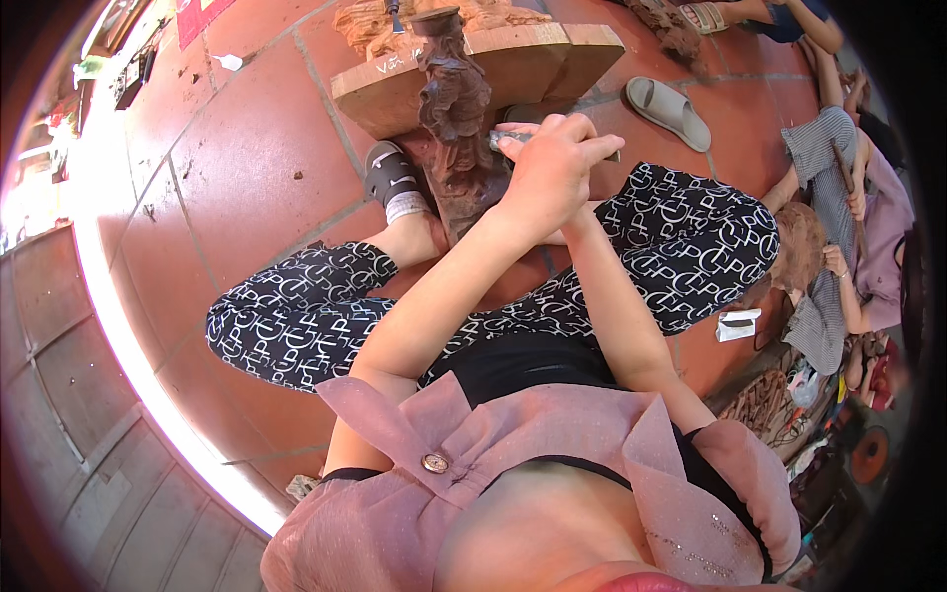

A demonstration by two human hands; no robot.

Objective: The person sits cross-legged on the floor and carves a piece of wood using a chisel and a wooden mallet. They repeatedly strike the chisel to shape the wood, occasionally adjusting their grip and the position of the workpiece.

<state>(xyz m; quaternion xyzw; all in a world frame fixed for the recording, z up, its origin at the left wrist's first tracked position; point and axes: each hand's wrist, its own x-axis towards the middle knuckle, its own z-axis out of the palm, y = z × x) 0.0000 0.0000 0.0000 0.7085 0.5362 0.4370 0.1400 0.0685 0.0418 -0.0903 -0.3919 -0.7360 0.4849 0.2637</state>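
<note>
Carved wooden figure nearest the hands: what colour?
Dark reddish brown; the carved wooden figure shows best in the head view.

A carved statue and orange carving suggest a woodcarving workshop.

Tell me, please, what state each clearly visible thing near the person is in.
Carved figure: dark, roughly upright.
Left hand: fingers bent, grip unclear.
Grey piece: by the fingers, mostly hidden.
Wooden slab: marked in white, partly behind the figure.
Dark slipper: worn.
Grey slipper: unworn, sole down.
White item: on the tiled floor.
</note>
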